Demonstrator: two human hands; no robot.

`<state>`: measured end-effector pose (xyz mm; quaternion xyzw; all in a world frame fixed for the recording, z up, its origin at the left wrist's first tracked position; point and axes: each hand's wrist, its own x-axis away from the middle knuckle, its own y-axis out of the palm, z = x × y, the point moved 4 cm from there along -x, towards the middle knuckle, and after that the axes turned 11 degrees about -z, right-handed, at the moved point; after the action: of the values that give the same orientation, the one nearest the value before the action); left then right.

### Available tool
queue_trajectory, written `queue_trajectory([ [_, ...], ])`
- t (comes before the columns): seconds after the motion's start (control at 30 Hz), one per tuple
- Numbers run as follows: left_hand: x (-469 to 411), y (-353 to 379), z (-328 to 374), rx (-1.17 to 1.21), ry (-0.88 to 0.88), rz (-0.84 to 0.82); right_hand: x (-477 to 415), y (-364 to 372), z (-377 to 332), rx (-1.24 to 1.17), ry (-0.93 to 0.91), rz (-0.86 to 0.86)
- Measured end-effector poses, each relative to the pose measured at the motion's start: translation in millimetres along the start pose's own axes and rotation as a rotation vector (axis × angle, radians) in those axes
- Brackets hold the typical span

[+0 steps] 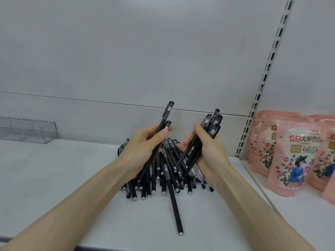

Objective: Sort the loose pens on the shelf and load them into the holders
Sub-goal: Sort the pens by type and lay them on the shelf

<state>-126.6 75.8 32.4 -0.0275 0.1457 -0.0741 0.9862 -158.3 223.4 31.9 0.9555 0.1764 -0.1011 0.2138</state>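
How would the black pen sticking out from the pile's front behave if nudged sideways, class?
The lone pen looks round and slim, so it would probably roll on the smooth shelf. Its straight barrel suggests stiffness. Being thin, it is likely light.

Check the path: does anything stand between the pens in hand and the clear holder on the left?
Nothing visible does. Between the held pens and the clear holder at back left, the shelf carries no object; the pink pouches stand far right, off that path.
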Motion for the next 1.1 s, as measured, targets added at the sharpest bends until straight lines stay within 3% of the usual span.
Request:
queue_trajectory([
  [0.13, 3.3, 7.4, 2.1, 0.122, 0.043, -0.035, 1.7, 6.0, 3.8, 0.109, -0.01, -0.096],
  [0.4, 4.5, 12.0, 1.6, -0.055, 0.038, -0.007, -1.3, 6.2, 2.9, 0.072, -0.037, -0.083],
  [0.6, 5.8, 19.4, -4.5, -0.194, -0.043, -0.136, -0.2, -1.2, -3.1, -0.047, -0.098, 0.042],
  [0.77, 3.6, 20.4, -2.6, -0.307, 0.053, -0.067, 0.2, 4.8, 2.9, -0.048, -0.037, -0.03],
  [0.87, 4.1, 22.4, -1.6, -0.361, 0.09, -0.111, 0.4, 8.0, 6.8, -0.022, 0.005, -0.059],
  [1.1, 6.2, 15.4, 2.1, -0.389, -0.005, -0.148, 1.4, 8.3, 3.1, -0.015, 0.033, -0.126],
])
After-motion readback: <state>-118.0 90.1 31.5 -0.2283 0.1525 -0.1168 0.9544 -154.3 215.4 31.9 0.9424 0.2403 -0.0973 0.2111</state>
